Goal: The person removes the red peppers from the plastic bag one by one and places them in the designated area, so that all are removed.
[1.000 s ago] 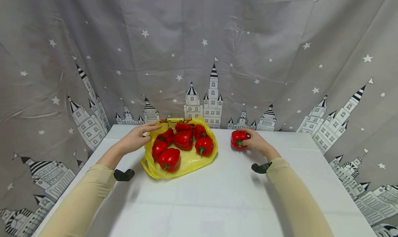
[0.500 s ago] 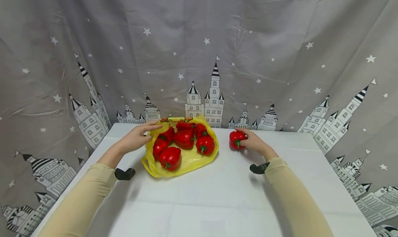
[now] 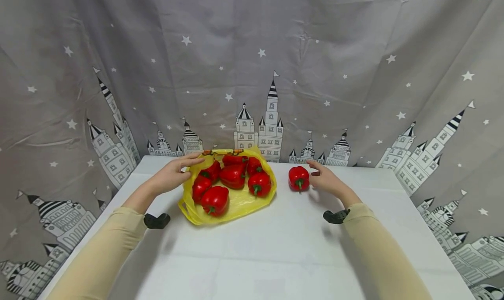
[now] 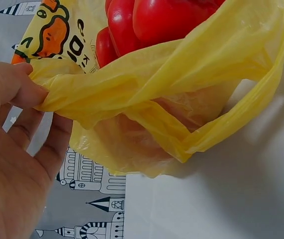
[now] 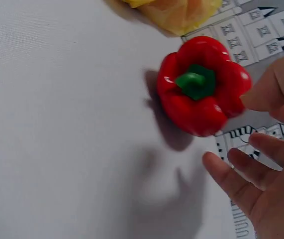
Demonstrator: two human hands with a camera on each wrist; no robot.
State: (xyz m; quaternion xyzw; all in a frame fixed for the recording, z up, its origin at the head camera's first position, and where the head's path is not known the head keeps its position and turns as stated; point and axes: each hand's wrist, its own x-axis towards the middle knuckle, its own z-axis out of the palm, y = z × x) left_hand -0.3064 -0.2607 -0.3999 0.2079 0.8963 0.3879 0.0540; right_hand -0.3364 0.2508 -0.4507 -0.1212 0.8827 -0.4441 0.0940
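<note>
My left hand [image 3: 171, 175] pinches the yellow bag [image 3: 241, 203] holding red peppers [image 3: 232, 176], my right hand [image 3: 327, 181] spread beside a lone pepper [image 3: 298, 177]

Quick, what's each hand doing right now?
Left hand: closed, pinching the edge of the yellow bag.
Right hand: open, beside the lone red pepper.

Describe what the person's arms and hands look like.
Plain pale-yellow long sleeves, the left sleeve and the right sleeve, end near the wrists. A small black curved device juts out at each: left device, right device. The left hand and right hand are gloveless.
</note>
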